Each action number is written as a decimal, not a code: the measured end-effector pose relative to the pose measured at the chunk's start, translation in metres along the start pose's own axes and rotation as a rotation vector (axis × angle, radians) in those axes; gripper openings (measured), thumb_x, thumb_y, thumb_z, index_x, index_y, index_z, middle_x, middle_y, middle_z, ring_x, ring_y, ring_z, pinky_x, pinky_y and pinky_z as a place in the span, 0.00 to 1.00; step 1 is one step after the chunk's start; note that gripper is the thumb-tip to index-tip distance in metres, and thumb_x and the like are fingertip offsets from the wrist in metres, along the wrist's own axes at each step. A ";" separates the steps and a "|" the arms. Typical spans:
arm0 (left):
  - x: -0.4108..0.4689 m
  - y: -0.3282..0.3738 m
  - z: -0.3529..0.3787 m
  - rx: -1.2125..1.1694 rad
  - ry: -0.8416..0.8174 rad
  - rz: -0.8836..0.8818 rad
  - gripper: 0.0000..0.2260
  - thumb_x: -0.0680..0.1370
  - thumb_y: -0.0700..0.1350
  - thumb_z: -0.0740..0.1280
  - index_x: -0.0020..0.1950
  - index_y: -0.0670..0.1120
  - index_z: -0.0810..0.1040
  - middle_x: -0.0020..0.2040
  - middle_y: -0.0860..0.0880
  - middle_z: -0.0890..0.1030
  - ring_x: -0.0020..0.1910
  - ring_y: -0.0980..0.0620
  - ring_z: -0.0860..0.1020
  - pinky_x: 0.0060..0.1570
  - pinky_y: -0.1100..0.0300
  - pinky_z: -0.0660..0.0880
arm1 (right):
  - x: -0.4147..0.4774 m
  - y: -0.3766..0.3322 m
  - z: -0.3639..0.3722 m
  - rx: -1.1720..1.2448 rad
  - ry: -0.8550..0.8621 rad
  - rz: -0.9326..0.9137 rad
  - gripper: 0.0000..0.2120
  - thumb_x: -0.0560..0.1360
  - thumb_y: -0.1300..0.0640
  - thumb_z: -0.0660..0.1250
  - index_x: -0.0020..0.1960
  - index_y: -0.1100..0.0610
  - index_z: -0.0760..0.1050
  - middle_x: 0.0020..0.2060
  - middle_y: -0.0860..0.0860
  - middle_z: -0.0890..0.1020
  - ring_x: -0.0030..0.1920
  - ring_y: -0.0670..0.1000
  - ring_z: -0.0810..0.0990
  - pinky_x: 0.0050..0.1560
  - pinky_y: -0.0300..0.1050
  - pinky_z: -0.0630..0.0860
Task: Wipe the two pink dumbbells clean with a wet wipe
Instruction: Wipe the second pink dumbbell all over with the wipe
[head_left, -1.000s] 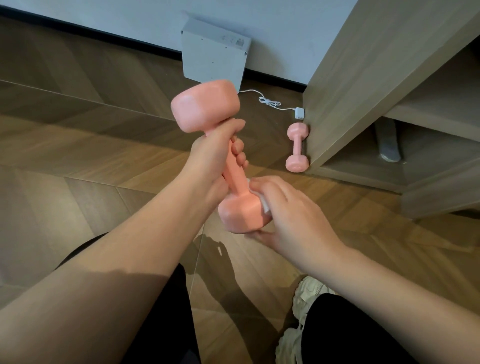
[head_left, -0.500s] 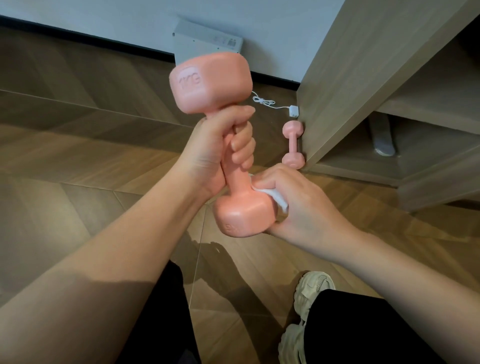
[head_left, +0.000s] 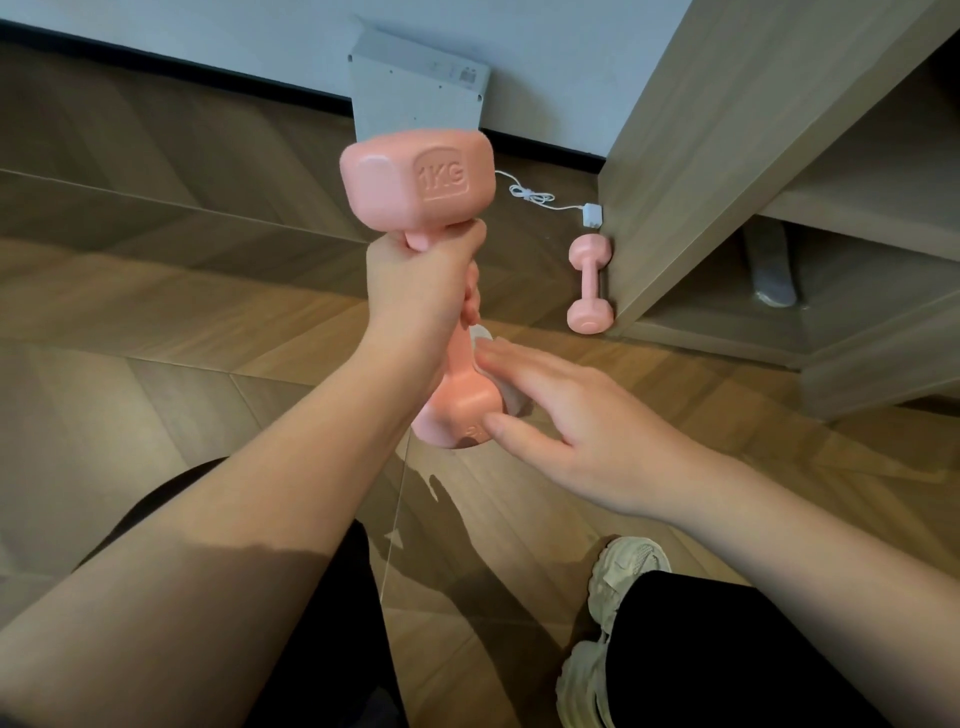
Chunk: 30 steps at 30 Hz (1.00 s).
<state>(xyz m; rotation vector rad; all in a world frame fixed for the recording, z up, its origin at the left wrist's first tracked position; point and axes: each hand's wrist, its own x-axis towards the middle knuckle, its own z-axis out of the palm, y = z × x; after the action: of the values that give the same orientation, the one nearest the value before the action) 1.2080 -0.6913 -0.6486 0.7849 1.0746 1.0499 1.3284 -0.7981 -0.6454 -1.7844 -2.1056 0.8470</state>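
Dumbbell, pink, 1KG, upright; left fingers around handle, right fingers flat on wipe.

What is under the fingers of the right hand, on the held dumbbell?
A white wet wipe, pressed by the right hand against the lower head of the held dumbbell. Only its edges show; the fingers cover the rest.

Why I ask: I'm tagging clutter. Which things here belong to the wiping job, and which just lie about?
Job: held dumbbell, wet wipe, floor dumbbell, left hand, right hand.
Lying about: grey box, white cable, wooden cabinet, pale shoes.
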 end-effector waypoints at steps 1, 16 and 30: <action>0.001 0.000 0.000 -0.001 0.008 -0.005 0.14 0.75 0.37 0.67 0.32 0.44 0.68 0.22 0.48 0.65 0.20 0.51 0.63 0.25 0.61 0.63 | -0.001 0.000 0.000 -0.008 0.011 0.001 0.27 0.79 0.43 0.58 0.75 0.53 0.65 0.75 0.46 0.66 0.76 0.42 0.59 0.74 0.47 0.63; -0.004 -0.003 0.004 -0.037 -0.049 -0.107 0.14 0.76 0.43 0.70 0.35 0.47 0.68 0.23 0.49 0.66 0.22 0.51 0.63 0.26 0.60 0.61 | -0.002 0.000 0.002 -0.140 0.020 0.028 0.26 0.76 0.36 0.59 0.69 0.47 0.68 0.67 0.45 0.75 0.72 0.46 0.66 0.68 0.49 0.66; -0.007 -0.007 0.005 -0.044 -0.071 -0.146 0.14 0.76 0.43 0.70 0.35 0.47 0.68 0.23 0.50 0.65 0.22 0.52 0.63 0.26 0.61 0.62 | -0.004 -0.001 -0.003 -0.068 -0.003 0.068 0.17 0.81 0.48 0.55 0.65 0.52 0.75 0.61 0.52 0.80 0.69 0.51 0.71 0.61 0.53 0.72</action>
<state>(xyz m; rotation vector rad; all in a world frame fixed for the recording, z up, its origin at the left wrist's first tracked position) 1.2143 -0.7008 -0.6514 0.6930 1.0289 0.9125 1.3300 -0.8008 -0.6419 -1.9001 -2.1100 0.8051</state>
